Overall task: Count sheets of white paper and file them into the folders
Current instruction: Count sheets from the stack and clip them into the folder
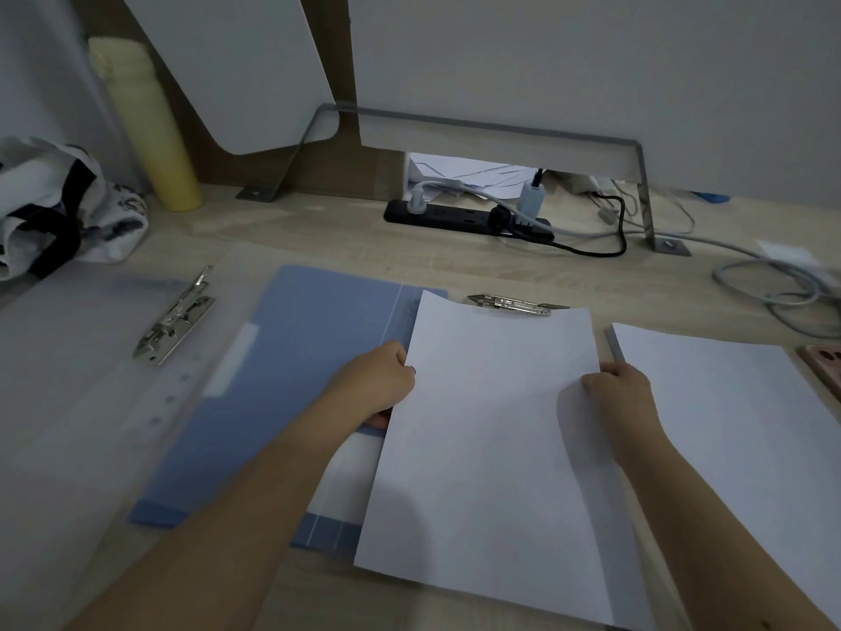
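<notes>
Both left grip and right grip pinch opposite edges of white sheets.

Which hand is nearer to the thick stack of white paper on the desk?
Right. The right hand is just beside the left edge of the paper stack; the left hand is beyond the held sheets, over the blue folder.

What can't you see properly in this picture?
Head view only:
- How many held sheets: edges too thin to count.
- Left hand fingers: tucked under the sheets.
- Blue folder right half: covered by the sheets.
- Paper stack: cut off by the right edge.
- Pink thing: mostly off-frame.
</notes>
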`<action>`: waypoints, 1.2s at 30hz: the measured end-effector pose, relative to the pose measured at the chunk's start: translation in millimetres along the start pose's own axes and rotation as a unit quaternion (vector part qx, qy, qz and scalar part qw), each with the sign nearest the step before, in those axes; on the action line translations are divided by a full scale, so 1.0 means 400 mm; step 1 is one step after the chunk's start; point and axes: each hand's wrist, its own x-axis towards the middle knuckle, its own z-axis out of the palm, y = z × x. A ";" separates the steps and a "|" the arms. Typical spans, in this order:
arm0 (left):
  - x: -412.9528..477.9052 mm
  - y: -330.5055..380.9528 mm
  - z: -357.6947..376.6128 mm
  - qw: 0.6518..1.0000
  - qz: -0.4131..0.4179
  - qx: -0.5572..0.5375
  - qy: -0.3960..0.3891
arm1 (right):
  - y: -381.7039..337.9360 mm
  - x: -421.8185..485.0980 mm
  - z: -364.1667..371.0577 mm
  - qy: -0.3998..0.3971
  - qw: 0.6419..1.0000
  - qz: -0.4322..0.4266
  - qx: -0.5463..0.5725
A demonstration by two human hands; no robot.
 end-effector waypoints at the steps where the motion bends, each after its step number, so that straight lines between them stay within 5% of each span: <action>1: 0.003 -0.001 0.001 1.000 0.003 -0.001 0.002 | 0.001 0.002 0.005 0.004 1.000 -0.012 -0.011; 8: 0.001 -0.005 0.018 0.972 0.088 0.185 0.112 | 0.015 0.019 0.018 0.006 0.999 -0.021 -0.023; 36: 0.049 -0.041 0.013 0.984 0.089 0.114 0.107 | 0.032 0.014 0.035 0.008 0.996 -0.065 -0.059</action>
